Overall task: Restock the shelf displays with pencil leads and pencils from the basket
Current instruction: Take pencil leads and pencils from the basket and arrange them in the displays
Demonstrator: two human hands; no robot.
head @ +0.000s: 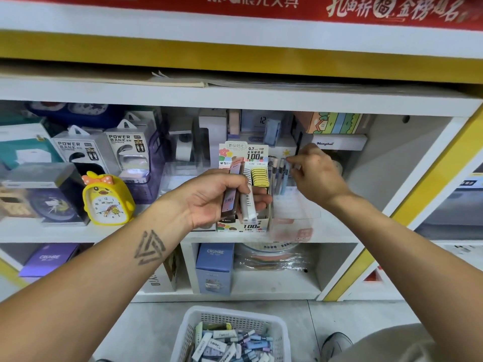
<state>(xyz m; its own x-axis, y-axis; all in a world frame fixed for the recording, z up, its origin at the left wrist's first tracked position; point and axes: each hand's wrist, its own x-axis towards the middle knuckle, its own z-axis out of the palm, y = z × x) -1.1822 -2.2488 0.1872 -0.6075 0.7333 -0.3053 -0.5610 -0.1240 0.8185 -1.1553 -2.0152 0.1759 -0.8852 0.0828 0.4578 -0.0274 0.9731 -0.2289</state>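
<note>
Far left of the shelf (235,99) we note power bank boxes (78,152) and a yellow duck alarm clock (105,198); neither belongs to the task.

Left hand (211,197): palm up in front of the lead display box (244,155), fingers curled round several lead cases (235,189), one dark with a pastel label, one white with a barcode. Grip is closed on them.

The display box holds a row of yellow-capped cases (259,176) at its right side; the part behind the left hand is hidden, so we cannot tell how full it is.

Just right of it, pencils (279,173) stand upright in a clear holder (295,205). Right hand (313,171) is at their tops, thumb and forefinger pinched together; whether they nip a pencil tip or something thinner we cannot tell.

Below, on the floor, the white basket (274,320) is heaped with lead cases.

Judgement: restocking is underway but far from finished. Some stock stands in both displays; a handful awaits placing, and most of the basket remains.
</note>
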